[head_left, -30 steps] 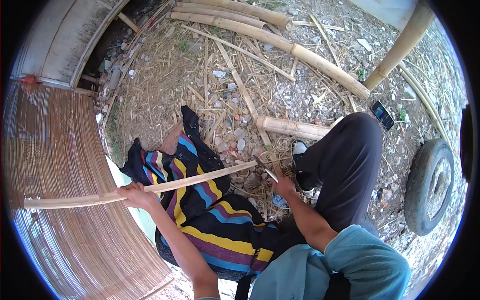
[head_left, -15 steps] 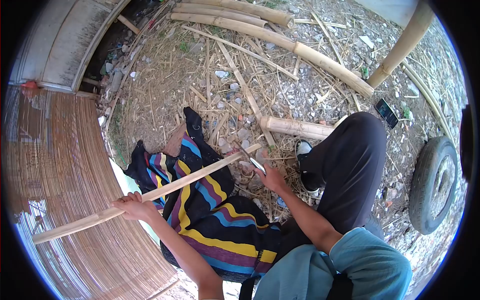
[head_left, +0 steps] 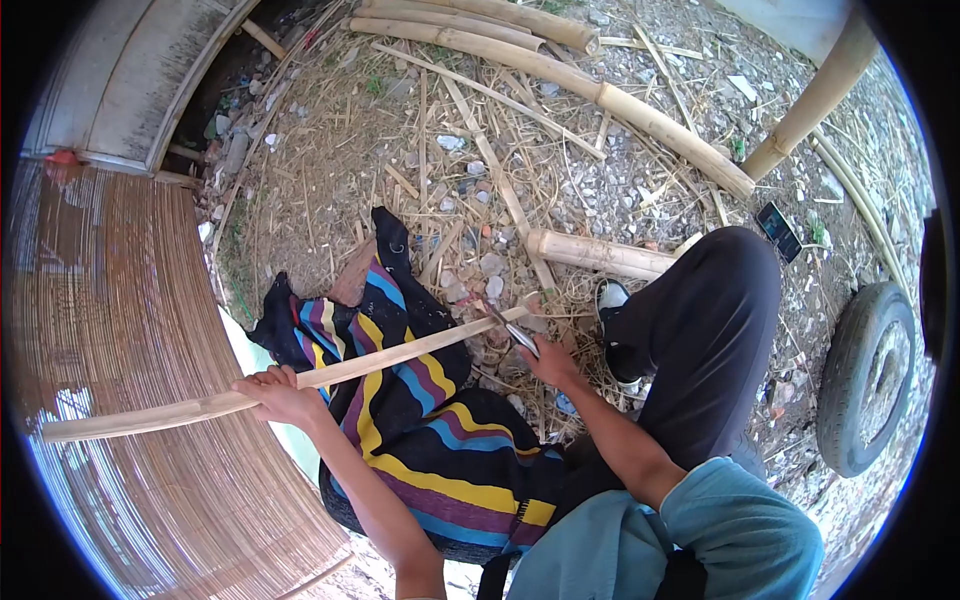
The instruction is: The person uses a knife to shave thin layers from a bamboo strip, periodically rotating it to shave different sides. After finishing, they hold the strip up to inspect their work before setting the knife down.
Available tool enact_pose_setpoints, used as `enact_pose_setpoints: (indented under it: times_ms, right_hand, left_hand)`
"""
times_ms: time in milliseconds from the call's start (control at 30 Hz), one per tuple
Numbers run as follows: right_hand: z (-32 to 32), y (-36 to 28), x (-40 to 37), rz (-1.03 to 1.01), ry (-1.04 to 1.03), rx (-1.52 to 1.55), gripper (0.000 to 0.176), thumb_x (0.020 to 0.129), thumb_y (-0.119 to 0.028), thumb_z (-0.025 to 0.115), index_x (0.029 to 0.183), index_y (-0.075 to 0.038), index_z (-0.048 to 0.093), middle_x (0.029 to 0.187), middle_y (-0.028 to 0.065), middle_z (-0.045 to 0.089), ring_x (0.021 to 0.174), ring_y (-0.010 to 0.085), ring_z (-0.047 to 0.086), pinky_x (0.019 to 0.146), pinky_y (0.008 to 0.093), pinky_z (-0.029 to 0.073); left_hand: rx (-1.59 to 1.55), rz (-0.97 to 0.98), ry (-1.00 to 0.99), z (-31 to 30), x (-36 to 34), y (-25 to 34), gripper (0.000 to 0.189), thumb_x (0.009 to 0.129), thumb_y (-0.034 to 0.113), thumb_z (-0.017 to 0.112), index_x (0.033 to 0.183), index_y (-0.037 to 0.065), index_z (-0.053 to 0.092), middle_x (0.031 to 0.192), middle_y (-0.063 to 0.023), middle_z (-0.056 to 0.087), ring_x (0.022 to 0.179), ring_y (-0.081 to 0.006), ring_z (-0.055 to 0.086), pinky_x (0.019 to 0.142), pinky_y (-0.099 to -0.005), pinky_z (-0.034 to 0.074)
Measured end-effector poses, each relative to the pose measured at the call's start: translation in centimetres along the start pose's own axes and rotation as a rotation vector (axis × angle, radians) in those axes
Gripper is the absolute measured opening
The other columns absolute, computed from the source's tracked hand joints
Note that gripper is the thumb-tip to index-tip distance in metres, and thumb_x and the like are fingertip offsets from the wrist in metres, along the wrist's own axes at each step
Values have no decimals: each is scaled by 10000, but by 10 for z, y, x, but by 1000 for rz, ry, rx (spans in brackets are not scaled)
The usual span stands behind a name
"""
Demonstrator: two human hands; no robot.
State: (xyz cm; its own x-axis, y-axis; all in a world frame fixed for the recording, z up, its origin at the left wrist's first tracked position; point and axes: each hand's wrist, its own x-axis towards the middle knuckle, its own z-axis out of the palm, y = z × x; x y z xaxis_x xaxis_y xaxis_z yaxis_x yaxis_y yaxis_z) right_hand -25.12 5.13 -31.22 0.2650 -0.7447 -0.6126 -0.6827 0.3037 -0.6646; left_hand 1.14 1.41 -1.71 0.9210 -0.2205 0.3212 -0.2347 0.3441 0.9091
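Note:
A long, pale split bamboo strip (head_left: 420,345) slants across the view from the woven mat at left to the ground near my right hand. My left hand (head_left: 282,396) is wrapped round the strip near its middle. In my right hand (head_left: 552,362) is a knife (head_left: 520,335), its handle gripped and its blade crossing the strip close to the far end. Beneath the strip, a black cloth with yellow, blue and purple stripes (head_left: 440,440) is spread over my leg and the ground.
Bamboo poles (head_left: 560,78) lie at the back, with a shorter bamboo piece (head_left: 600,254) by my shoe. An upright pole (head_left: 812,95), a phone (head_left: 778,232) and a tire (head_left: 835,400) are at right. A slatted mat (head_left: 130,300) covers the left side. Splinters and stones litter the ground.
The strip's near-left end has swung upward in view, leaving it less steeply slanted. My left hand has shifted slightly up and right; the knife still crosses near the far end.

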Motion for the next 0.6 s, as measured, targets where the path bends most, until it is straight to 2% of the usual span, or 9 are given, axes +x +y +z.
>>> enact_pose_setpoints:
  times_ms: [167, 233, 367, 433, 533, 567, 600]
  right_hand:
    - [2, 0, -1, -84, -47, 49, 508, 892, -510, 404, 1152, -77, 462, 950, 227, 606, 891, 411, 594, 768, 485, 473]
    - [16, 33, -1, 133, 88, -88, 495, 897, -502, 399, 1121, -65, 469, 958, 221, 609, 885, 399, 602, 769, 481, 480]
    - [16, 69, 10, 226, 6, -170, 523, 899, -501, 390, 1165, -57, 459, 985, 218, 608, 889, 392, 606, 779, 480, 481]
    - [20, 71, 6, 155, 93, -145, 548, 898, -510, 382, 1178, -45, 454, 965, 225, 612, 885, 401, 605, 778, 488, 480]
    - [21, 53, 0, 108, 78, -90, 547, 900, -512, 375, 1169, -44, 461, 936, 237, 614, 899, 409, 598, 785, 496, 475]
    - [20, 42, -7, 30, 149, -65, 515, 905, -499, 378, 1093, -31, 479, 871, 256, 614, 846, 428, 598, 753, 505, 473]
    - [14, 27, -11, 33, 146, -64, 515, 905, -499, 378, 1093, -31, 479, 871, 256, 614, 846, 428, 598, 753, 505, 473]
  left_hand:
    - [16, 9, 3, 0, -2, 1, 421, 951, 351, 447, 638, 124, 280, 536, 30, 216, 414, -70, 214, 350, -218, 168]
    - [38, 4, 8, -3, 0, -1, 424, 950, 355, 447, 637, 126, 276, 534, 31, 214, 417, -70, 214, 353, -216, 166]
    - [36, -26, 50, -5, 6, -6, 433, 945, 363, 458, 633, 130, 268, 527, 32, 217, 423, -69, 214, 360, -216, 164]
    - [31, -17, 23, -3, 2, -4, 425, 950, 341, 448, 627, 124, 277, 524, 25, 226, 418, -73, 220, 361, -223, 175]
    - [37, -7, -1, 0, 1, -2, 417, 956, 319, 436, 622, 120, 283, 520, 20, 230, 411, -78, 221, 361, -233, 186]
    - [38, -7, 0, 1, 0, -2, 418, 957, 322, 433, 623, 121, 281, 522, 20, 233, 412, -79, 222, 361, -233, 186]
    - [38, -8, 5, 0, 0, -2, 420, 958, 325, 430, 623, 122, 278, 525, 19, 236, 413, -79, 224, 361, -234, 187]
